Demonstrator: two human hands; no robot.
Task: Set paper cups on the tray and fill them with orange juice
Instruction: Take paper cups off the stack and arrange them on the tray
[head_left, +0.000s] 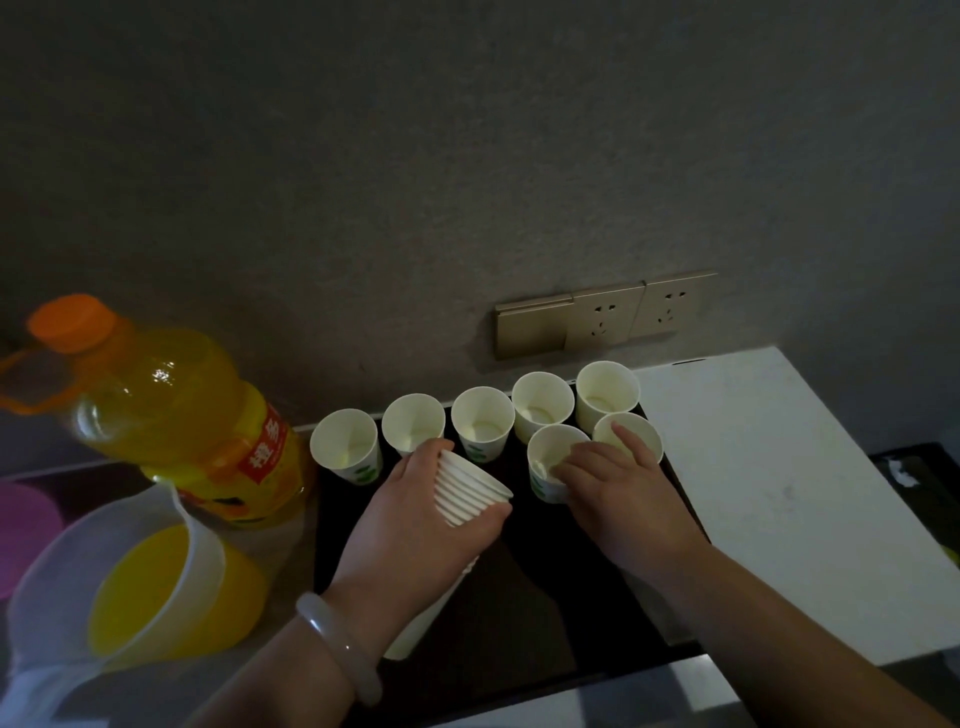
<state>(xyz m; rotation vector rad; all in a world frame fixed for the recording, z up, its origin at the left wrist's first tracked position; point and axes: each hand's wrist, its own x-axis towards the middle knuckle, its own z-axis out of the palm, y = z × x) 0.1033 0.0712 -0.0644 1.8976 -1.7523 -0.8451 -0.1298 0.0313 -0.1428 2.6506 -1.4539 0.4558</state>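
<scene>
A stack (470, 488) of paper cups is gripped in the left hand (415, 519), fingers and thumb curled round it. It is held tilted over the tray (519, 613), its long axis running from below the wrist up towards the right hand (613, 483), so the open end faces that hand, close by.

A single cup (550, 460) is pinched at its near wall by the right hand and stands upright on the tray. The index finger is stretched over the rim of a second cup (631, 434) just to the right, at the fingertips.

A row of five cups (483, 421) stands upright beyond both hands, along the tray's far edge. All seven cups appear empty.

Bare tray is left between the pinched cup and the left hand, probably the next slot. The right hand is judged the nearer for drawing the next cup.

Juice is held in an open jug (140, 587), roughly half full, to the left of the left hand. A capped bottle (176, 410), partly full, stands beyond it. The left hand is nearer for pouring.
</scene>
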